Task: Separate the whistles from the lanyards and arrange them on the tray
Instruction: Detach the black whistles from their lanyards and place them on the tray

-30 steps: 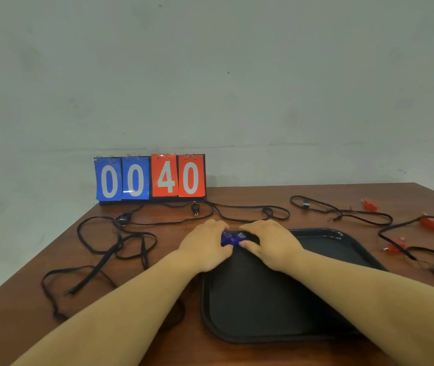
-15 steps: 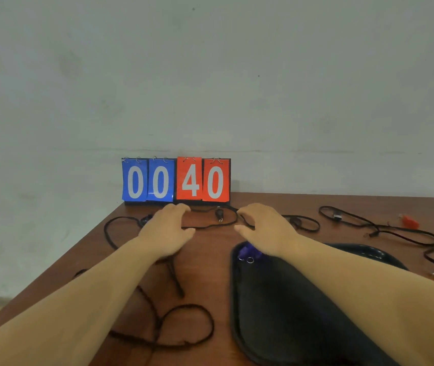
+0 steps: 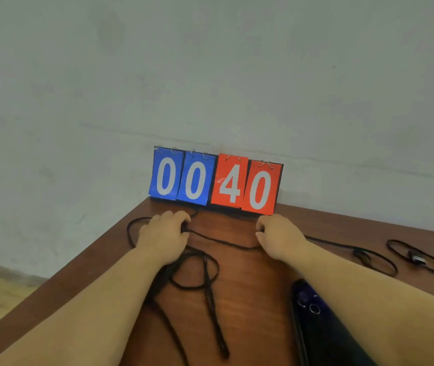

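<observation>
A blue whistle (image 3: pixel 306 299) with small metal rings lies in the far left corner of the black tray (image 3: pixel 299 331), partly hidden by my right forearm. A black lanyard (image 3: pixel 224 241) stretches across the table just in front of the scoreboard. My left hand (image 3: pixel 164 235) curls its fingers over the lanyard's left end. At the right end, my right hand (image 3: pixel 279 237) pinches the cord with curled fingers. What lies under either hand's fingertips is hidden.
A flip scoreboard (image 3: pixel 216 180) reading 00 40 stands at the table's far edge against the wall. More black lanyards lie looped below my left hand (image 3: pixel 200 276) and at the right (image 3: pixel 422 260). The table's left edge (image 3: pixel 83 262) drops to the floor.
Both hands left the blue whistle on the tray and moved forward and apart to the lanyard by the scoreboard. The view swung left and came closer.
</observation>
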A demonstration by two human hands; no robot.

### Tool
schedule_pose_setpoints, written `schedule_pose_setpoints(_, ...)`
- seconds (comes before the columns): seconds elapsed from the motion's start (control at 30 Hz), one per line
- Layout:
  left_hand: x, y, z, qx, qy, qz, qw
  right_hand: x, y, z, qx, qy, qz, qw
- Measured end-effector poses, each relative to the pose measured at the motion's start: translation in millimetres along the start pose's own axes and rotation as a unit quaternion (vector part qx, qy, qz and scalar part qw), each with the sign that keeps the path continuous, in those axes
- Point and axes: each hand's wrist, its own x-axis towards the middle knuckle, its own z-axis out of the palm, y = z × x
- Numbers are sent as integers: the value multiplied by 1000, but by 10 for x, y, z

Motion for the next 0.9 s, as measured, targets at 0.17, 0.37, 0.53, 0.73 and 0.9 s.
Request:
schedule_pose_setpoints(0.17, 10, -28, -26, -43, 30, -17, 998, 29, 74, 17, 43, 8, -15, 999)
schedule_pose_setpoints(0.37, -72, 57, -156, -90, 41, 14, 995, -94, 83, -176, 65, -30, -28, 997)
schedule_pose_setpoints(0.53, -174, 72, -244, -111, 13, 31, 993, -292, 45, -358, 103, -42, -65, 992)
schedule_pose_setpoints(0.73, -254, 95, -289, -159, 21, 15, 987, -476, 33, -432, 90, -44, -89, 991)
schedule_pose_setpoints(0.9, -263, 133, -301, -159, 83, -2, 984, -543, 4, -473, 87, -43, -96, 991)
